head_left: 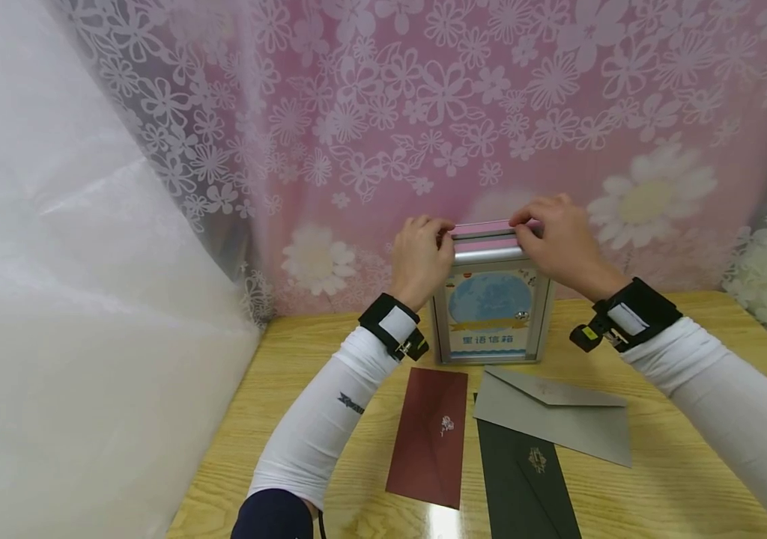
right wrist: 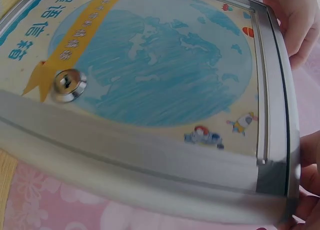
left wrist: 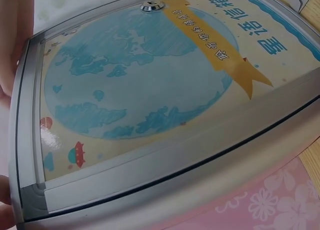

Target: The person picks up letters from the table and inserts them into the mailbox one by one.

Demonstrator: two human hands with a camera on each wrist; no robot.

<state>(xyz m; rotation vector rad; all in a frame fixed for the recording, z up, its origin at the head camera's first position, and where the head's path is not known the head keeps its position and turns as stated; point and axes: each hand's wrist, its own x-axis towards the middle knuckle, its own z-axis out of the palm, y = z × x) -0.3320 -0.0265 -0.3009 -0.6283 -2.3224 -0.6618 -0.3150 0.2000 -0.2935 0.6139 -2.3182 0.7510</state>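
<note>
A silver-framed letter box (head_left: 491, 348) with a pink top and a blue globe picture stands upright at the back of the table. My left hand (head_left: 420, 258) grips its upper left corner, fingers bent over the top edge. At the opposite top corner my right hand (head_left: 562, 243) holds on with thumb and fingers. A dark slot runs along the top between the hands. The round lock (right wrist: 68, 84) shows on the front panel in the right wrist view. In the left wrist view, the globe panel (left wrist: 135, 74) fills most of the picture, and only fingertips show at the lower left.
In front of the box lie a dark red envelope (head_left: 427, 442), a grey envelope (head_left: 552, 415) and a dark green envelope (head_left: 525, 479), partly under the grey one. A pink flowered curtain (head_left: 383, 150) hangs behind the wooden table (head_left: 316, 352). White sheeting (head_left: 87, 299) hangs at the left.
</note>
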